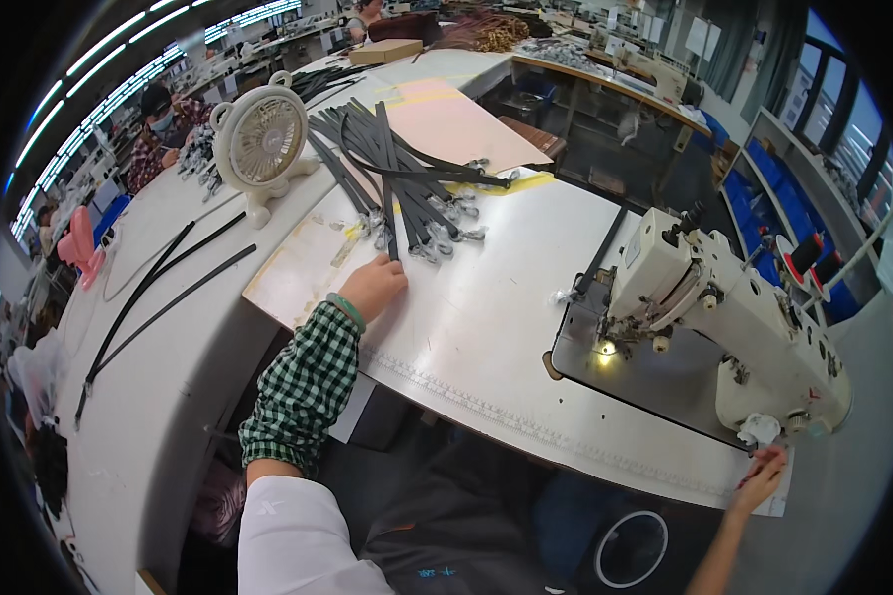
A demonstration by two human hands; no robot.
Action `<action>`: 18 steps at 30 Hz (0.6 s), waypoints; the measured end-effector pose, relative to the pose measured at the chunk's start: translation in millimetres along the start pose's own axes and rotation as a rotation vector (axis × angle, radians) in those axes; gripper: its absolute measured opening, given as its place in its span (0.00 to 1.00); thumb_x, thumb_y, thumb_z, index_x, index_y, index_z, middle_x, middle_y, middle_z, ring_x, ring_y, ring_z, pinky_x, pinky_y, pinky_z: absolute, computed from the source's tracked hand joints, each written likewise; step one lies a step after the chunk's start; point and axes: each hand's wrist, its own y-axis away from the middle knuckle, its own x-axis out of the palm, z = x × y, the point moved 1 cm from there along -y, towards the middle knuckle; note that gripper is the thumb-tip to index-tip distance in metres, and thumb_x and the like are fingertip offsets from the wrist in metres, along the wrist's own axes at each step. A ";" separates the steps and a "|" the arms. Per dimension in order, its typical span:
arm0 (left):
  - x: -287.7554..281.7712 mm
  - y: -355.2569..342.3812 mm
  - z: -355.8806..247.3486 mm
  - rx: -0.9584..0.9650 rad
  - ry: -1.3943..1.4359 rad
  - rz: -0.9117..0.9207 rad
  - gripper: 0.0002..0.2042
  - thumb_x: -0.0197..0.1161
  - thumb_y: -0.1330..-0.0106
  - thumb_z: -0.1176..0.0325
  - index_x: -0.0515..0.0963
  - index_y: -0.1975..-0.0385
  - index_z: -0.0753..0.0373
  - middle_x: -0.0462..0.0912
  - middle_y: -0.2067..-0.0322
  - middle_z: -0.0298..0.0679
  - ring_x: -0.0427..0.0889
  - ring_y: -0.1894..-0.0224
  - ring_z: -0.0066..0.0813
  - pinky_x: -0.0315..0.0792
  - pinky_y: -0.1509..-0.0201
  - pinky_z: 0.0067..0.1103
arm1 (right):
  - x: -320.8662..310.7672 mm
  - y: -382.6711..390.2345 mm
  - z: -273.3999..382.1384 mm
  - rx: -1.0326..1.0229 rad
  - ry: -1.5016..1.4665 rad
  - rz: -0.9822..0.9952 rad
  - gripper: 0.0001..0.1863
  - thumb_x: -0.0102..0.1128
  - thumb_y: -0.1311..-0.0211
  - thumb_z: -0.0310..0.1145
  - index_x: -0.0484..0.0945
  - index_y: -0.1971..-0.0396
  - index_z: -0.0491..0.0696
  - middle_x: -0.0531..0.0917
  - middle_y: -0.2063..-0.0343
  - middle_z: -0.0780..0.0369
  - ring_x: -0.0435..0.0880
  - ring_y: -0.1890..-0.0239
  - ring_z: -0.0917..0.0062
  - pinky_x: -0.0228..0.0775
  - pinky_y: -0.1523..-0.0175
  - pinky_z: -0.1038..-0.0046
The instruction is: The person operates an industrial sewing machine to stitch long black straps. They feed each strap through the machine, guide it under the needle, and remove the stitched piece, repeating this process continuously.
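My left hand [375, 288], below a checked sleeve and a green wristband, reaches to the near end of a pile of black straps [387, 159]. Its fingers are closed on the lower end of one black strap [393, 238]. Several straps in the pile end in metal clips wrapped in clear plastic [437, 238]. At the right corner of the sewing table [486, 327], my right hand [761, 480] has curled fingers around a small reddish thing, too small to name. It is just below the base of a white sewing machine [724, 297], whose lamp is lit. Another strap [601, 253] lies left of the machine head.
A white fan [263, 139] stands left of the straps. Loose black straps [164, 288] lie on the left table, near a pink fan [79, 246]. Thread spools [806, 256] stand behind the machine, before a shelf with blue bins [774, 178]. A masked person [157, 134] sits far left.
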 end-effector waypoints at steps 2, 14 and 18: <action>-17.7 -5.2 -40.0 0.112 -0.106 0.127 0.04 0.53 0.56 0.74 0.71 0.79 0.63 0.71 0.74 0.34 0.69 0.66 0.32 0.70 0.66 0.22 | 40.9 45.9 30.5 -0.086 -0.029 0.311 0.17 0.38 0.35 0.42 0.71 0.70 0.45 0.72 0.80 0.67 0.55 0.87 0.91 0.44 0.83 0.86; -56.9 -85.1 -175.1 0.682 1.321 0.629 0.09 0.52 0.50 0.81 0.75 0.69 0.64 0.77 0.73 0.39 0.76 0.71 0.32 0.69 0.68 0.22 | 172.5 218.4 93.2 0.728 -0.983 1.579 0.24 0.36 0.36 0.48 0.70 0.59 0.41 0.78 0.75 0.62 0.59 0.87 0.90 0.55 0.76 0.87; -3.8 -109.1 -137.0 0.508 0.668 0.532 0.06 0.55 0.53 0.81 0.73 0.75 0.63 0.77 0.69 0.37 0.76 0.66 0.33 0.70 0.65 0.24 | 151.4 245.6 58.0 0.522 -0.489 1.641 0.16 0.43 0.37 0.40 0.73 0.65 0.42 0.80 0.70 0.61 0.69 0.78 0.90 0.62 0.69 0.86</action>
